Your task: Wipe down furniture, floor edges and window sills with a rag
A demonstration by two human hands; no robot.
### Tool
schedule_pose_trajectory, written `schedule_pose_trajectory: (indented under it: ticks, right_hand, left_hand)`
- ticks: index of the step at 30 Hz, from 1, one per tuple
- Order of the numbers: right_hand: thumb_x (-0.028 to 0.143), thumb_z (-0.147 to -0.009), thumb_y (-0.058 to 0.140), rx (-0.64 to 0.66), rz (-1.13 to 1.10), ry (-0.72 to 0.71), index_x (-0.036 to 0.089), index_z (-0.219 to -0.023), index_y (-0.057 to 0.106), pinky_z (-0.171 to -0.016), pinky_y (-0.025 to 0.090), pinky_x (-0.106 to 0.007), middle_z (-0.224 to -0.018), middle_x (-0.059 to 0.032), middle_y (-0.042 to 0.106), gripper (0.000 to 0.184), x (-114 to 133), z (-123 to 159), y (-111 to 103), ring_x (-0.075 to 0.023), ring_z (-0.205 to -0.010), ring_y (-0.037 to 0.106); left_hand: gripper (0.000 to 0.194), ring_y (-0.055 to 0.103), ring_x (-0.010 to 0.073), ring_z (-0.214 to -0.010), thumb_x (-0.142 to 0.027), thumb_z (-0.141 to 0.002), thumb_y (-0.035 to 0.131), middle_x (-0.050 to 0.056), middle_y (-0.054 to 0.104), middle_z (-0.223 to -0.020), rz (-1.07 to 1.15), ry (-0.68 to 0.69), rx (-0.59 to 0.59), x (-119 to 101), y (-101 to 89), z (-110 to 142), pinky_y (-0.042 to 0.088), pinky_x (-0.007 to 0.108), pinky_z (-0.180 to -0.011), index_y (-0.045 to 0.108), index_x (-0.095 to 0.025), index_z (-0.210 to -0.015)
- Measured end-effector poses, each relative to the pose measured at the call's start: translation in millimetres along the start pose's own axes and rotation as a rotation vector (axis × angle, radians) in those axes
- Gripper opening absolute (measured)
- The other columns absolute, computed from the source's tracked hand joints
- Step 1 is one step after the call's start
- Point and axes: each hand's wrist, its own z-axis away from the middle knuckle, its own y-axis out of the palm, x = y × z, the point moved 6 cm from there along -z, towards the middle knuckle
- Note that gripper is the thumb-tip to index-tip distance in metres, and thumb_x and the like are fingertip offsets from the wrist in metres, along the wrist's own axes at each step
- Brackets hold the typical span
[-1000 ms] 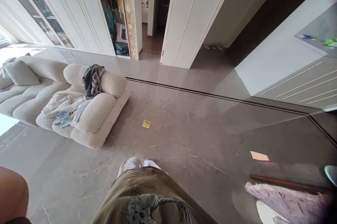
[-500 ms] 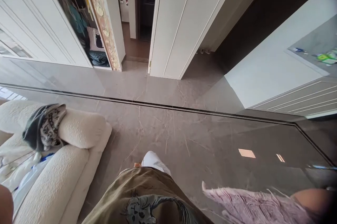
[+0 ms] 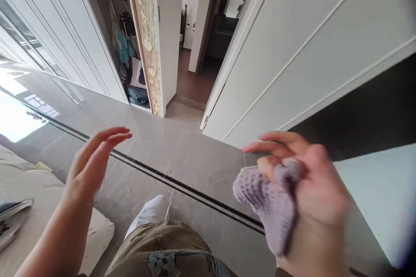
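My left hand (image 3: 94, 160) is raised over the floor on the left, with its fingers stretched out and nothing in it. In my right hand (image 3: 312, 181) hangs a crumpled lilac cleaning cloth (image 3: 271, 210), gripped near the thumb. Two fingers of that hand reach forward past the cloth. A waffle-like texture shows on the cloth's surface, and some of it is hidden by the palm.
Ahead is a doorway with a brown floor (image 3: 195, 77), beside a white panelled door (image 3: 276, 60). An open cabinet with a striped cushion (image 3: 138, 73) stands to its left. A cream sofa (image 3: 100, 233) is at lower left. Dark lines cross the grey tiled floor (image 3: 185, 151).
Both hands have come up into view; the cloth has risen from the lower right with my right hand. The view has moved closer to the doorway, and the sofa has shifted lower left.
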Motion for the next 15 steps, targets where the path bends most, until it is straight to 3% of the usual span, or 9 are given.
schedule_pose_trajectory:
  ticks: [3, 7, 9, 12, 15]
  right_hand:
    - [0.061, -0.088, 0.051, 0.098, 0.024, 0.059, 0.022, -0.103, 0.062, -0.039, 0.015, -0.024, -0.086, -0.0048, 0.069, 0.043, -50, -149, 17, -0.004, -0.04, 0.024]
    - [0.06, -0.077, 0.066, 0.123, 0.11, 0.167, 0.022, -0.099, 0.062, -0.043, 0.025, -0.022, -0.082, 0.0017, 0.056, 0.044, -128, -326, 21, -0.005, -0.049, 0.033]
    - [0.056, -0.069, 0.075, 0.148, 0.05, 0.206, 0.023, -0.1, 0.061, -0.049, 0.033, -0.022, -0.083, 0.0023, 0.053, 0.048, -157, -402, 16, -0.0068, -0.056, 0.039]
    - [0.045, -0.06, 0.084, 0.184, -0.08, 0.254, 0.026, -0.108, 0.058, -0.06, 0.042, -0.024, -0.091, 0.0012, 0.055, 0.057, -190, -506, 2, -0.0101, -0.067, 0.047]
    - [0.037, -0.061, 0.083, 0.171, -0.141, 0.256, 0.028, -0.109, 0.056, -0.067, 0.045, -0.025, -0.097, -0.0007, 0.058, 0.056, -222, -611, -23, -0.0128, -0.074, 0.052]
  left_hand:
    - [0.043, 0.063, 0.0266, -0.11, -0.055, -0.09, 0.05, 0.006, 0.073, -0.107, -0.118, -0.171, 0.132, 82, 71.6, -94, 0.045, 0.041, -0.105, 0.07, -0.019, -0.102]
    - [0.053, 0.066, 0.026, -0.104, -0.064, -0.087, 0.05, 0.01, 0.074, -0.107, -0.094, -0.212, 0.385, 179, 191.4, -229, 0.049, 0.039, -0.098, 0.068, -0.017, -0.106]
    - [0.057, 0.064, 0.0263, -0.111, -0.065, -0.086, 0.05, 0.012, 0.071, -0.118, 0.017, -0.197, 0.542, 207, 261.0, -297, 0.048, 0.039, -0.1, 0.066, -0.018, -0.114]
    - [0.068, 0.055, 0.029, -0.127, -0.064, -0.078, 0.064, 0.013, 0.061, -0.137, 0.133, -0.103, 0.74, 230, 364.1, -394, 0.04, 0.041, -0.109, 0.059, -0.02, -0.13]
    - [0.07, 0.058, 0.0298, -0.121, -0.055, -0.071, 0.076, 0.012, 0.064, -0.132, 0.098, 0.017, 0.95, 257, 459.0, -480, 0.041, 0.038, -0.104, 0.06, -0.021, -0.13]
